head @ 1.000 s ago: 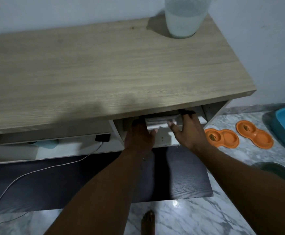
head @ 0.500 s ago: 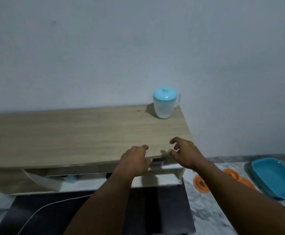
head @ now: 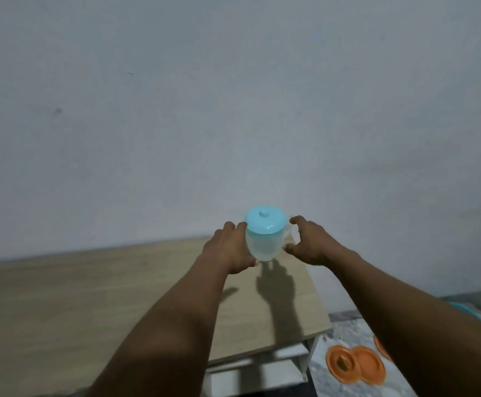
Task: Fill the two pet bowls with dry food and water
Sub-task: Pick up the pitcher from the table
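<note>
While the jug (head: 265, 239) with the blue lid stands at the far right corner of the worktop (head: 90, 296), close to the wall, both hands have come up to it. A moment ago they were down at the front edge of the worktop, by the shelf under it. Now the left hand (head: 229, 249) cups the side of the jug, with its fingers and thumb curled round it. The right hand (head: 310, 243) is just beside the handle, its fingers spread wide and bent, holding nothing yet. I think the water step is starting, because the jug looks ready to be picked up. The orange bowls (head: 355, 365) wait on the floor, well apart from the jug, and I cannot tell what is in them.
</note>
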Available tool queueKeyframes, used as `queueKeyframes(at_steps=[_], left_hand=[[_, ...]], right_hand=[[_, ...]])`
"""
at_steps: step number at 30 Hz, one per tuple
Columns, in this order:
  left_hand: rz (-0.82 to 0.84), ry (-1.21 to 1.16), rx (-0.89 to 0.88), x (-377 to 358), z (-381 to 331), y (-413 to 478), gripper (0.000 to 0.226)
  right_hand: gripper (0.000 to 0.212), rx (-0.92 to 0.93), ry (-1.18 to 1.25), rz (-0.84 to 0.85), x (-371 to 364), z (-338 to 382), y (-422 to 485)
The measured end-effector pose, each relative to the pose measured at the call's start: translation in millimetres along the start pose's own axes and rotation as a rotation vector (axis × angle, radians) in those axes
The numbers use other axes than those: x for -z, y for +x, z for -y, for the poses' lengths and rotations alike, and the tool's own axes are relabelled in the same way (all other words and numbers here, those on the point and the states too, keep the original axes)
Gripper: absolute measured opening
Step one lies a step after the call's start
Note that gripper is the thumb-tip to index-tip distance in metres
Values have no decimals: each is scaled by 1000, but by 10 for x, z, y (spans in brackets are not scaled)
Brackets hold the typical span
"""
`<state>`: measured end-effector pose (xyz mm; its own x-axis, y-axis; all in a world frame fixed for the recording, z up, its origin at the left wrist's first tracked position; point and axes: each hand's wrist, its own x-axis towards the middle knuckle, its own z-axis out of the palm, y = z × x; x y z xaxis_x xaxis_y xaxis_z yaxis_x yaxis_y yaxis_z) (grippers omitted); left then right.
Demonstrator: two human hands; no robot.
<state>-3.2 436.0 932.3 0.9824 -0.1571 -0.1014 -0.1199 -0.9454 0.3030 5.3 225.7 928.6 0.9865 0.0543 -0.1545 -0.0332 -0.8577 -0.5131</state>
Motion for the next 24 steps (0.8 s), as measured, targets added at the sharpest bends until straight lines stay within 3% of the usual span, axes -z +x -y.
queueKeyframes(at_steps=[7, 13, 24], left_hand=[[113, -92, -19, -264, 115, 991, 121], [72, -220, -63, -399, 223, 1314, 102], [40, -146, -41, -115, 905, 1403, 91]], right_hand=[[85, -48, 132, 80, -157, -121, 874], [106, -15, 122, 94, -316, -135, 1170], [103, 47, 56, 45, -741, 390, 1497]])
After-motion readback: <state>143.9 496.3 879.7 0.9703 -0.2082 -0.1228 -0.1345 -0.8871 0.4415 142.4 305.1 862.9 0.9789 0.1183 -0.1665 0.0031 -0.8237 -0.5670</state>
